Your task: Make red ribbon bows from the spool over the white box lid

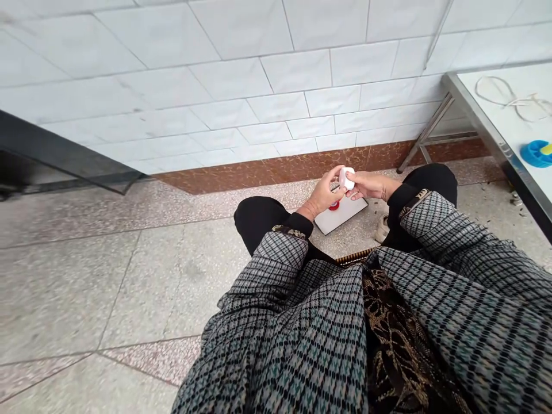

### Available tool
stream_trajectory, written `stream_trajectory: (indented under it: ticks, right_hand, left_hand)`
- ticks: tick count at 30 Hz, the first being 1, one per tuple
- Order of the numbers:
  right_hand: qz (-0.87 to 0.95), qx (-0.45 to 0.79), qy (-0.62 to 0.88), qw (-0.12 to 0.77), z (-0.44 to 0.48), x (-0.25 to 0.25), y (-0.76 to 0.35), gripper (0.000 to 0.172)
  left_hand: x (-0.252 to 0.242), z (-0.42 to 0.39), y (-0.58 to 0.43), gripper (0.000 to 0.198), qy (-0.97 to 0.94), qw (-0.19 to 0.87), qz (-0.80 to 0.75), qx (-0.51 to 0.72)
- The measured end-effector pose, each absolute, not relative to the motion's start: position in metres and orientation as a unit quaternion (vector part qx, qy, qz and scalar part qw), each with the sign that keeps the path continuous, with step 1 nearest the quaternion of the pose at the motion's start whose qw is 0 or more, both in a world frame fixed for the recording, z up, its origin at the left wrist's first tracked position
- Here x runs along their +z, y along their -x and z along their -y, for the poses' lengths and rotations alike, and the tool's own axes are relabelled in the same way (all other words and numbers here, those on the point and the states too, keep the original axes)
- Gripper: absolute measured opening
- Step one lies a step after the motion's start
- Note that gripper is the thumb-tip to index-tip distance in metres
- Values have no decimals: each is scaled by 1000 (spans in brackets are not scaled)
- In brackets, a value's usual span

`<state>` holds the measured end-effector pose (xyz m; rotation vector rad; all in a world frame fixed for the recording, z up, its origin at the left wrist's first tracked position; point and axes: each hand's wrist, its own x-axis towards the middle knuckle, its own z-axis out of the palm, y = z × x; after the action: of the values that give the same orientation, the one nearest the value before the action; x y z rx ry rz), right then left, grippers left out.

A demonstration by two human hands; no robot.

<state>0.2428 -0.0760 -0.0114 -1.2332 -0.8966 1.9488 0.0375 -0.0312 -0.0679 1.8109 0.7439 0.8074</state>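
Observation:
I sit with knees apart and hold a small white rounded object (347,177) between both hands above the floor. My left hand (324,192) curls its fingers round the object's left side. From the right, my right hand (368,185) pinches the same object with fingers and thumb. Directly below the hands a white flat box (345,215) with a red mark lies on the floor between my feet.
A metal table (487,118) stands at the right with a blue round dish (536,153) and a loop of cord (502,92) on top. A white tiled wall (259,86) runs ahead. A dark slanted panel (64,155) juts in at the left. A shoe (382,229) shows near my right leg.

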Motion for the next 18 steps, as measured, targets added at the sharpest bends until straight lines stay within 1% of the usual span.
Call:
stream_trajectory:
  ticks: [2, 5, 7, 10, 14, 17, 18]
  right_hand:
    - [323, 740, 465, 363, 75, -13, -242, 46]
    - [293, 752, 429, 406, 75, -5, -245, 51]
    - [292, 762, 410, 408, 77, 3, -249, 55]
    - [307, 773, 392, 394, 82, 12, -254, 60]
    - [328, 776, 376, 386, 89, 16, -262, 69]
    - [334, 775, 369, 389, 91, 19, -270, 74]
    - [334, 775, 366, 393, 92, 20, -273, 75]
  left_hand:
    - [-71, 28, -39, 86, -724, 512, -309, 344]
    - [-75, 21, -38, 93, -671, 587, -300, 341]
    - [-77, 19, -38, 91, -650, 642, -268, 305]
    - [-77, 19, -38, 80, -649, 677, -230, 260]
    - [-68, 23, -37, 64, -659, 657, -247, 270]
    - [-62, 25, -34, 31, -657, 670, -252, 236]
    - [-61, 25, -33, 24, -656, 673, -260, 222]
